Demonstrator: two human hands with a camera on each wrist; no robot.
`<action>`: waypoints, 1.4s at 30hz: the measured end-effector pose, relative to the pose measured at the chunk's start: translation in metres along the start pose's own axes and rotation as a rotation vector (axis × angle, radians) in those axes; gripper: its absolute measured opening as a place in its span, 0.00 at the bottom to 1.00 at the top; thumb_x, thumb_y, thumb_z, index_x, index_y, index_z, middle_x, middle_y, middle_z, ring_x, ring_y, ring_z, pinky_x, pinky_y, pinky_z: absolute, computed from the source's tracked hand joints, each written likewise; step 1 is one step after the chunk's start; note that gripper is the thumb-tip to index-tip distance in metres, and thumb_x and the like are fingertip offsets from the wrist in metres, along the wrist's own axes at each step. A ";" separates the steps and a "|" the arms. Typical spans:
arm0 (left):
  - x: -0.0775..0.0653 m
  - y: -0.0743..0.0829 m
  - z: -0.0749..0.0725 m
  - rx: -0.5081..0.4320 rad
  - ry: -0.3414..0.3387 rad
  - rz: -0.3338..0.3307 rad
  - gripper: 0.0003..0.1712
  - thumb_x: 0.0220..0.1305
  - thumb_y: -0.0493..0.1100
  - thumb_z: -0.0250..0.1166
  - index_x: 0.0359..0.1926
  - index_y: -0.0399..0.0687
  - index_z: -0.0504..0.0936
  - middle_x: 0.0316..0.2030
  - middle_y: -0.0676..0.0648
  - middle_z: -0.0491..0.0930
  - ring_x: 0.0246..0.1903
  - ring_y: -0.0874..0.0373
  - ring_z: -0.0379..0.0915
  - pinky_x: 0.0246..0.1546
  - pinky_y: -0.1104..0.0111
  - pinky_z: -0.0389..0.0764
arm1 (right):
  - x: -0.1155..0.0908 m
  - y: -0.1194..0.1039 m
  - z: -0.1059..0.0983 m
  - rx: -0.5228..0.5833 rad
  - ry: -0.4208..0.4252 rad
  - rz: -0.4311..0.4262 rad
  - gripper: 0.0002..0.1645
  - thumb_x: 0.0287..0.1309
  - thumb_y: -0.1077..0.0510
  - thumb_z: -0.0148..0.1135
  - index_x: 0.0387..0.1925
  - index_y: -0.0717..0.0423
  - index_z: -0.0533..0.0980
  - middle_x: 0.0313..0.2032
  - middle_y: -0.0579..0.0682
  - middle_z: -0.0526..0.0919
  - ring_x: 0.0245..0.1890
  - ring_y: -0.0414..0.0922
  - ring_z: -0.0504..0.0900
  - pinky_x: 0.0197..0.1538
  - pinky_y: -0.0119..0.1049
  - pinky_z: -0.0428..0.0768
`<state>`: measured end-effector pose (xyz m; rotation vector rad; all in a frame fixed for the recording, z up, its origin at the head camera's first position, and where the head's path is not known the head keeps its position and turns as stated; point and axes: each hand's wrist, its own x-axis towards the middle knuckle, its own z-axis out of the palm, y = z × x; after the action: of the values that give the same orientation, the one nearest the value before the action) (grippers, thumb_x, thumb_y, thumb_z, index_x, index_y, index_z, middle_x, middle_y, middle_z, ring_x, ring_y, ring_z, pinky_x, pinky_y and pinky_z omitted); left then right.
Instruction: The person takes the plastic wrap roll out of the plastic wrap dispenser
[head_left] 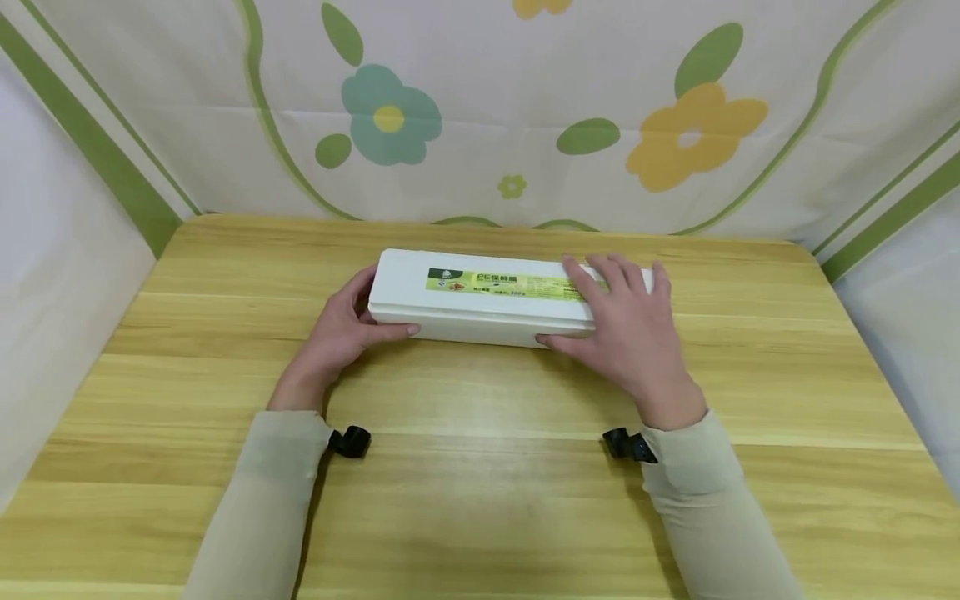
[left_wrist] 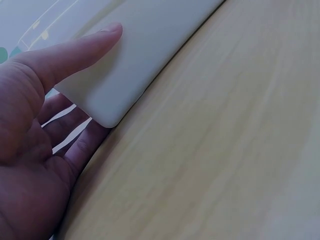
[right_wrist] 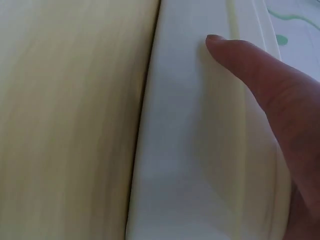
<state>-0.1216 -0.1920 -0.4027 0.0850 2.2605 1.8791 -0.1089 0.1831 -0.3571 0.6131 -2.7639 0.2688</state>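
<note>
A long white cling film box (head_left: 480,327) with a green and yellow label (head_left: 495,283) on its lid lies lengthwise across the wooden table. At its left end, my left hand (head_left: 337,329) grips it, thumb along the front face and fingers behind the end. My right hand (head_left: 630,325) holds the right part from above, its thumb on the front face and its fingers spread over the lid, covering part of the label. In the left wrist view, the thumb (left_wrist: 85,55) presses the box's smooth side. The right thumb (right_wrist: 245,55) lies against the same side in the right wrist view.
The wooden table (head_left: 480,500) runs back to a white cloth (head_left: 480,108) printed with flowers and green lines. Similar cloth hangs at both sides. A small black device (head_left: 351,442) sits at the left cuff, and another black device (head_left: 628,445) at the right cuff.
</note>
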 end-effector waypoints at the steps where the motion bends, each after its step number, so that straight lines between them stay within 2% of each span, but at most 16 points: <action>1: 0.000 0.000 0.000 -0.002 -0.001 0.000 0.62 0.56 0.34 0.84 0.85 0.61 0.60 0.78 0.49 0.67 0.73 0.52 0.67 0.67 0.78 0.75 | 0.003 -0.004 0.001 -0.005 -0.010 -0.009 0.61 0.47 0.26 0.81 0.79 0.44 0.69 0.71 0.60 0.76 0.71 0.63 0.71 0.75 0.75 0.60; 8: 0.001 -0.002 -0.003 -0.015 -0.024 -0.013 0.60 0.55 0.36 0.85 0.84 0.62 0.63 0.77 0.51 0.68 0.73 0.54 0.66 0.67 0.77 0.75 | 0.028 -0.033 0.005 -0.017 -0.158 -0.046 0.62 0.53 0.24 0.77 0.83 0.38 0.63 0.75 0.56 0.73 0.72 0.64 0.72 0.75 0.64 0.64; 14: 0.001 -0.003 -0.014 -0.040 -0.068 -0.036 0.60 0.56 0.32 0.83 0.84 0.61 0.63 0.78 0.50 0.67 0.71 0.52 0.67 0.61 0.76 0.80 | 0.042 -0.053 0.008 -0.028 -0.198 -0.077 0.63 0.52 0.21 0.75 0.84 0.34 0.61 0.74 0.54 0.74 0.72 0.62 0.72 0.72 0.63 0.67; 22: 0.004 -0.003 -0.013 -0.058 -0.136 -0.045 0.59 0.58 0.32 0.81 0.85 0.63 0.61 0.81 0.51 0.64 0.76 0.52 0.61 0.61 0.74 0.80 | 0.052 -0.076 0.013 -0.031 -0.152 -0.143 0.56 0.57 0.22 0.71 0.82 0.31 0.63 0.72 0.52 0.75 0.69 0.58 0.73 0.65 0.60 0.71; 29: 0.007 -0.002 -0.015 -0.052 -0.145 -0.044 0.58 0.59 0.32 0.81 0.84 0.62 0.63 0.80 0.51 0.65 0.77 0.53 0.59 0.62 0.74 0.78 | 0.051 -0.080 0.017 -0.080 -0.087 -0.145 0.58 0.55 0.19 0.71 0.81 0.34 0.66 0.69 0.52 0.78 0.66 0.59 0.75 0.63 0.60 0.72; 36: 0.008 -0.002 -0.016 -0.060 -0.151 -0.042 0.57 0.59 0.32 0.81 0.84 0.61 0.64 0.79 0.50 0.65 0.76 0.53 0.59 0.62 0.75 0.79 | 0.049 -0.085 0.018 -0.121 -0.057 -0.143 0.57 0.56 0.21 0.71 0.80 0.37 0.67 0.67 0.54 0.79 0.64 0.60 0.77 0.63 0.60 0.72; 42: 0.009 -0.002 -0.014 -0.064 -0.143 -0.037 0.58 0.59 0.32 0.81 0.84 0.62 0.62 0.81 0.50 0.64 0.78 0.53 0.58 0.63 0.75 0.78 | 0.046 -0.093 0.021 -0.160 -0.020 -0.118 0.56 0.57 0.23 0.72 0.80 0.41 0.67 0.66 0.57 0.79 0.65 0.61 0.78 0.67 0.63 0.72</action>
<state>-0.1326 -0.2049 -0.4031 0.1613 2.0924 1.8614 -0.1130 0.0781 -0.3510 0.7365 -2.7211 0.0159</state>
